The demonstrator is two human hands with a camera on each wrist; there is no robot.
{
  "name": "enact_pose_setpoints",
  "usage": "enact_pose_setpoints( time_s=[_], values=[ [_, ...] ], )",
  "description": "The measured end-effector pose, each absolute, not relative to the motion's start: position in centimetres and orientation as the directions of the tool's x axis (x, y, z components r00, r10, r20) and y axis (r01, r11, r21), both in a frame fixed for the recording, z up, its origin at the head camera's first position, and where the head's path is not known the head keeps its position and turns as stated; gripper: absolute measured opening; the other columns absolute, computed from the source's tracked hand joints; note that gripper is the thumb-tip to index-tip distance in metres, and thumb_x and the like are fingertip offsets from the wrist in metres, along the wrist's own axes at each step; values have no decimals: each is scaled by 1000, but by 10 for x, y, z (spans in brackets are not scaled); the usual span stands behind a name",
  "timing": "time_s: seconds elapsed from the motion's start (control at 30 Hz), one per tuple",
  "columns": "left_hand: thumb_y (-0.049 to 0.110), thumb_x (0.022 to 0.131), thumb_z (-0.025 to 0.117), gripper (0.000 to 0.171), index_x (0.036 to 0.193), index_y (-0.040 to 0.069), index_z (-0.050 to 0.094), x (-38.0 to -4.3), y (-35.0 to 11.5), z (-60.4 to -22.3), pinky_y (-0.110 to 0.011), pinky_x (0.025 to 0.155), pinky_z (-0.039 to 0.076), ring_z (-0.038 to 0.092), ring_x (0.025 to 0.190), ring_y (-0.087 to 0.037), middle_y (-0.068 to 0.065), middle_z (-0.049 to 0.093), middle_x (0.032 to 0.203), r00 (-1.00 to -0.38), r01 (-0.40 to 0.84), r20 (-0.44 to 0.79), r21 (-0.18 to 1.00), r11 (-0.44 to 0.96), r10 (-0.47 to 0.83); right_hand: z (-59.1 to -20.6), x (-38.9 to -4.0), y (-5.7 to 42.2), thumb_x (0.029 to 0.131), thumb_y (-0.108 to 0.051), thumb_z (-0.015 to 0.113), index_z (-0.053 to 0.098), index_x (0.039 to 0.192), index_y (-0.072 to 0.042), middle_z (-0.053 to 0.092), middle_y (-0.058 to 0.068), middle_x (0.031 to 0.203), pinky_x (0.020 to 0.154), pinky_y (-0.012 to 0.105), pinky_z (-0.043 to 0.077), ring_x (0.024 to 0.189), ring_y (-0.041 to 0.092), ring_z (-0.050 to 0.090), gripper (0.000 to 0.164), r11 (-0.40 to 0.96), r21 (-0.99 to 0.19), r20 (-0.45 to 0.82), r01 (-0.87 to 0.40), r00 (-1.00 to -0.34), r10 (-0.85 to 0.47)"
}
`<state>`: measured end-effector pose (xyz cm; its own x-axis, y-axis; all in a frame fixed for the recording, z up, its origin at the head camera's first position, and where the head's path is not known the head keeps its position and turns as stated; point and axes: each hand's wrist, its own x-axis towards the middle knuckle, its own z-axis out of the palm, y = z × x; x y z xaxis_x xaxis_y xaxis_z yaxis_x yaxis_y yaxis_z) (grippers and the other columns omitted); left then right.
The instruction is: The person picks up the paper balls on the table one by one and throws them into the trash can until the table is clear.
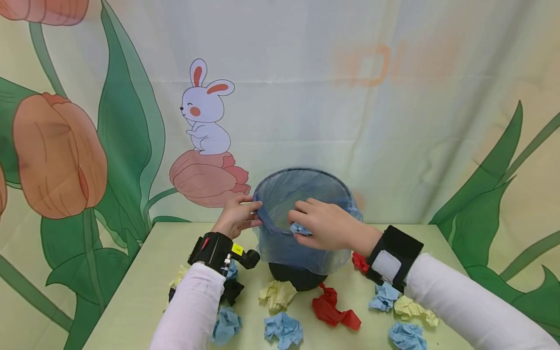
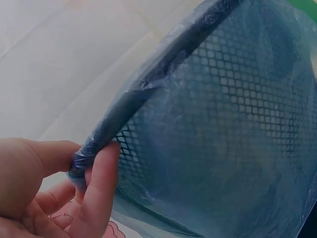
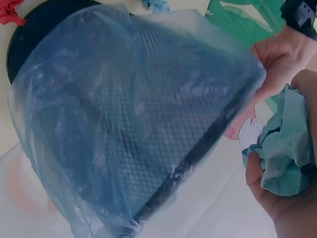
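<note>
A black mesh wastebasket (image 1: 297, 276), lined with a translucent blue plastic bag (image 1: 293, 250) folded over its rim, stands on the table. With thumb and fingers, my left hand (image 1: 238, 214) pinches the rim and bag at the left side; the left wrist view shows this grip (image 2: 94, 173) closely. Over the near part of the opening, my right hand (image 1: 325, 223) holds a crumpled ball of light blue paper (image 3: 287, 144). In the head view most of that blue paper ball (image 1: 301, 229) is hidden behind the fingers.
Crumpled paper lies before the basket: yellow (image 1: 277, 295), red (image 1: 334, 308) and blue (image 1: 283, 329) pieces. More blue (image 1: 384, 296) and yellow (image 1: 415, 310) paper is near the right forearm. Black paper (image 1: 232, 290) lies beside the left forearm. A printed curtain (image 1: 280, 97) hangs behind the table.
</note>
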<state>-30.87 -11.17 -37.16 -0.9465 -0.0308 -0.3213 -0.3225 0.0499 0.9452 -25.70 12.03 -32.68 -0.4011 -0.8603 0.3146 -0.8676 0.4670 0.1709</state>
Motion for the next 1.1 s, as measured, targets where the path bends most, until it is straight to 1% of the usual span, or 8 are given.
enact_pose_setpoints(
  time_s=[0.23,0.47,0.63,0.83,0.97,1.1],
  values=[
    [17,91,58,46,133,8,43,-309,-112,-372,-24,61,56,56,70,-15,-10,51,99,-949,-316,-315,948,46,-29,-317,-273,116,88,-24,58,56,97,-16,52,-1,88,57,24,43,71,14,48,13,501,178,347,-847,-422,-837],
    [17,91,58,45,132,8,42,-308,-113,-372,-23,60,56,57,69,-15,-10,52,97,-950,-311,-311,950,39,-20,-309,-287,114,89,-25,58,57,102,-15,54,1,92,59,28,43,72,16,49,17,560,139,322,-817,-497,-806],
    [17,91,58,45,132,7,42,-308,-113,-371,-23,60,56,57,69,-15,-10,52,97,-951,-310,-310,950,39,-18,-308,-294,115,91,-25,56,57,105,-15,55,3,95,63,30,45,75,17,51,18,594,110,293,-797,-545,-786],
    [17,91,58,45,132,8,43,-309,-113,-371,-24,61,56,56,69,-15,-10,52,97,-949,-314,-313,949,35,-23,-306,-305,116,90,-26,56,58,105,-14,56,3,95,66,31,48,77,17,53,19,627,98,295,-773,-579,-760],
    [17,91,58,45,132,8,43,-310,-113,-372,-24,60,56,56,69,-15,-10,52,96,-949,-314,-313,949,33,-24,-305,-311,118,89,-25,58,58,104,-13,56,4,92,62,30,46,74,17,52,19,645,67,293,-761,-603,-742],
    [17,91,58,45,132,8,42,-309,-113,-373,-24,60,56,55,68,-15,-9,51,95,-950,-311,-310,950,31,-22,-304,-315,120,89,-24,58,58,106,-12,56,6,93,60,30,45,75,18,53,20,671,32,286,-740,-637,-716]
  ],
)
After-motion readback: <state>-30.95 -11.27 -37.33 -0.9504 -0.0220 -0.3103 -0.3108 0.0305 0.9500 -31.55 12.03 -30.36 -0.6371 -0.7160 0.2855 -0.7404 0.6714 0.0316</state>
